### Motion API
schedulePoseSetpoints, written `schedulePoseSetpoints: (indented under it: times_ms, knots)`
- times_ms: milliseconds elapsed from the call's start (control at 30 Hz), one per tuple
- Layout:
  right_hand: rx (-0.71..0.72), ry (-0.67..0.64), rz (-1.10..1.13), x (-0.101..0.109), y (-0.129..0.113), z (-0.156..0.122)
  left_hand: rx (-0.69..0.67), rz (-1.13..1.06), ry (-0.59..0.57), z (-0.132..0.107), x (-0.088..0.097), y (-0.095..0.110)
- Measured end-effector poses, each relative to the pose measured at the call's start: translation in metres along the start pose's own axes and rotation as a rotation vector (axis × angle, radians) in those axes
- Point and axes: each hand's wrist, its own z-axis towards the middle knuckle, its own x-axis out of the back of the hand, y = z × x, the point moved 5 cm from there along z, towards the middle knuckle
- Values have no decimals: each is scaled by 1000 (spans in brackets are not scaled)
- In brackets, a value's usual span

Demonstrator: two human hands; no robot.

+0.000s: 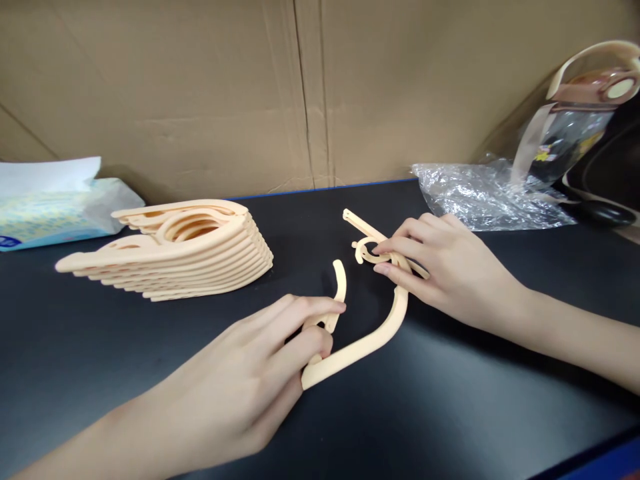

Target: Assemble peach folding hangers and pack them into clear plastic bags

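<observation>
A cream plastic folding clothes hanger (370, 343) is held between my two hands above the black table. My left hand (265, 363) is closed on one end of its long curved arm. A short curved piece (340, 283) sticks up past my left fingertips; whether it joins the hanger there is hidden by the fingers. My right hand (440, 267) pinches the hanger's middle, beside its round hook (367, 248). Another straight arm extends from there toward the back. On the left stands a stack of several folded hangers (215, 257) of the same cream colour.
A soft tissue pack (55, 213) lies at the far left. Crumpled clear plastic wrap (480, 197) and a clear water bottle (570, 133) with a carrying strap are at the back right. Brown cardboard (225, 93) stands behind the black table (465, 400).
</observation>
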Motion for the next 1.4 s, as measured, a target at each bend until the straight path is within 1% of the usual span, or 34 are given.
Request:
schedulePoseSetpoints:
  times_ms: [100, 200, 333, 467, 567, 667, 833, 1167, 1267, 1400]
  knots:
    - [-10, -18, 14, -2, 0, -1, -4, -46, -36, 0, 2, 2]
    - [-11, -32, 32, -2, -1, -1, -41, -84, -69, 0, 4, 5]
    - [-4, -36, 41, -4, -5, -1, -38, -145, -7, -1, 3, 5]
    - [7, -33, 37, -4, -8, -1, -39, -76, 38, -5, -1, 6]
    - [14, -28, 38, -3, -8, -1, -46, 6, 17, -4, -1, 8]
    - [21, -35, 46, -2, -10, -1, -60, 52, 13, -1, 2, 11]
    - [25, -34, 52, -2, -12, 0, -99, 63, 36, 4, 7, 16]
    - [17, -71, 77, -3, -11, 0, -86, 37, 39, 3, 4, 12]
    - [11, -80, 104, -3, -12, -1, -93, 39, 60, 3, 5, 13]
    - [14, -88, 137, -3, -12, 0, -77, 61, 44, 2, 6, 15]
